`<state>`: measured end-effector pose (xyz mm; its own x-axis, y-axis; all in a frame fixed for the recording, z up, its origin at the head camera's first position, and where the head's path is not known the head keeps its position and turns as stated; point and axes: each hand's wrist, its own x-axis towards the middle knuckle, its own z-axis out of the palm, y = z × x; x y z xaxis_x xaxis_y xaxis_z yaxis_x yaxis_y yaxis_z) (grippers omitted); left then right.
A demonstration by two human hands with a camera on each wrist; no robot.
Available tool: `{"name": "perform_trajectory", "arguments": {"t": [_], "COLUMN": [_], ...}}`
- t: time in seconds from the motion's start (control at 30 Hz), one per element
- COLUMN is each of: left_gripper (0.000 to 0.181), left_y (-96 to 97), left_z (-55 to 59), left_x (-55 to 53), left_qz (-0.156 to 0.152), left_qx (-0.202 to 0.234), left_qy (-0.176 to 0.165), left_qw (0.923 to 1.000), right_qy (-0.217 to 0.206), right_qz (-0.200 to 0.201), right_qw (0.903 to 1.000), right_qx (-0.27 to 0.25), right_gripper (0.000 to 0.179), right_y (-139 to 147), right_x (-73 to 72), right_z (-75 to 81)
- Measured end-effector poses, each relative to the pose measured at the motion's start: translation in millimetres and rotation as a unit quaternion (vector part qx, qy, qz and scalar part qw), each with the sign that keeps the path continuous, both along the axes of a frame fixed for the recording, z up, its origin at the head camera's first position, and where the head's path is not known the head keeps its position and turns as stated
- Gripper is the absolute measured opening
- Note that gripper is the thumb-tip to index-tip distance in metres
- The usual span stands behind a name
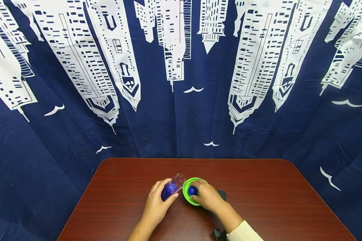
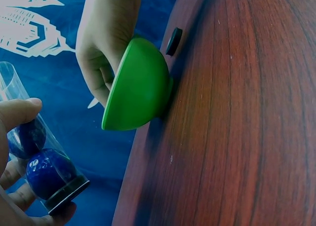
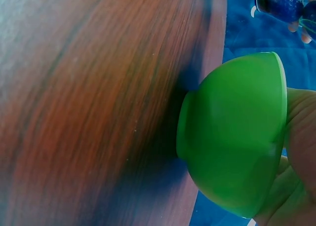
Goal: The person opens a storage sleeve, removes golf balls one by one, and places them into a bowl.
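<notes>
My left hand (image 1: 157, 201) grips a clear plastic tube (image 1: 179, 180), tilted with its open end toward the bowl. Two dark blue balls (image 2: 49, 172) sit in the tube above a black end cap (image 2: 68, 194). Just right of the tube, a bright green bowl (image 1: 185, 197) stands on the table. My right hand (image 1: 210, 196) reaches down into this bowl, thumb and fingers around a blue ball (image 1: 192, 190). In both wrist views the bowl's wall hides that ball and the fingertips.
A round black lid (image 1: 222, 194) lies on the brown wooden table (image 1: 123, 180), right of the bowl and partly behind my right hand. Behind the table hangs a dark blue cloth (image 1: 157, 134) printed with white buildings and birds.
</notes>
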<state>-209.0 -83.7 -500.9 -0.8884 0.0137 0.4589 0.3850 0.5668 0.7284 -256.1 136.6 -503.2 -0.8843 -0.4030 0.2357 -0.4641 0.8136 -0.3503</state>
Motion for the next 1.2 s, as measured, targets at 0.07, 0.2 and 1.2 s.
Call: {"name": "perform_trajectory", "arguments": {"t": [0.07, 0.2, 1.2], "left_gripper": [0.055, 0.055, 0.054], "left_y": [0.1, -0.1, -0.7], "left_z": [-0.3, 0.0, 1.2], "left_x": [-0.3, -0.1, -0.3], "left_qz": [-0.001, -0.001, 0.001], "left_qx": [0.001, -0.001, -0.001], "left_qy": [0.001, -0.002, 0.000], "left_qw": [1.0000, 1.0000, 1.0000], "right_qy": [-0.002, 0.004, 0.073], "right_qz": [0.002, 0.003, 0.012], "right_qw": [1.0000, 0.9999, 0.9744], "right_qx": [-0.003, -0.009, -0.213], "right_gripper": [0.044, 0.045, 0.041], "right_y": [0.3, 1.0, 15.3], "right_x": [0.2, 0.5, 17.9], "right_z": [-0.2, 0.6, 14.6]}}
